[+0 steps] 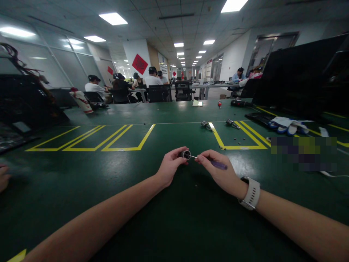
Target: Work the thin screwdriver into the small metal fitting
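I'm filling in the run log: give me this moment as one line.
left hand: holds small metal cylinder | right hand: holds purple-handled screwdriver, tip at cylinder | above green table | loose screw below

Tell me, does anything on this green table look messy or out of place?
A little. Tiny dark bits lie loose on the green table below the hands, and two small metal parts lie apart farther back. A pair of gloves lies heaped at right.

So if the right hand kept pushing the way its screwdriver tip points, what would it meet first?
The right hand aims its purple screwdriver leftward, so it would probably first meet the small metal cylinder pinched in the left hand; the tip looks at or near its face.
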`<action>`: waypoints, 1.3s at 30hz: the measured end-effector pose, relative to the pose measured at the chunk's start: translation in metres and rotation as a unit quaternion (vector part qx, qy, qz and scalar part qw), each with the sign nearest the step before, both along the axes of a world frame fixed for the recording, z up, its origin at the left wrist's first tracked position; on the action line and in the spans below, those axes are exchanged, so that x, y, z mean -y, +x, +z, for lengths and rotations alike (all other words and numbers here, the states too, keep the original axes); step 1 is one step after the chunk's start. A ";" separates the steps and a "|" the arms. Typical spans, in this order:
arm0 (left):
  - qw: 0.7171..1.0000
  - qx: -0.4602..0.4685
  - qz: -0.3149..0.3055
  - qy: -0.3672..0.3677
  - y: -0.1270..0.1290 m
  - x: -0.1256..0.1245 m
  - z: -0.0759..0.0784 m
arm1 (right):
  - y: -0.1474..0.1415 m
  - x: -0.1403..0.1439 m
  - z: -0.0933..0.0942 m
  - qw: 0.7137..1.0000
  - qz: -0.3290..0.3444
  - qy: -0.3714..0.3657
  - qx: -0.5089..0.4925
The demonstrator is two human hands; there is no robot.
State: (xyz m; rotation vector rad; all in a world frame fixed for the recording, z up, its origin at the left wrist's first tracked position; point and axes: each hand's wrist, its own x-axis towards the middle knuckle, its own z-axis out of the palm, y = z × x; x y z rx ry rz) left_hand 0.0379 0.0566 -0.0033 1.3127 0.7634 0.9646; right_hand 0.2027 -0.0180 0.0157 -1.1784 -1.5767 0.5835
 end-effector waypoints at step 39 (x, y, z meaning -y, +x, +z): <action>0.976 -0.156 0.034 0.148 0.005 0.011 0.011 | -0.010 0.007 -0.003 0.966 0.029 0.157 0.203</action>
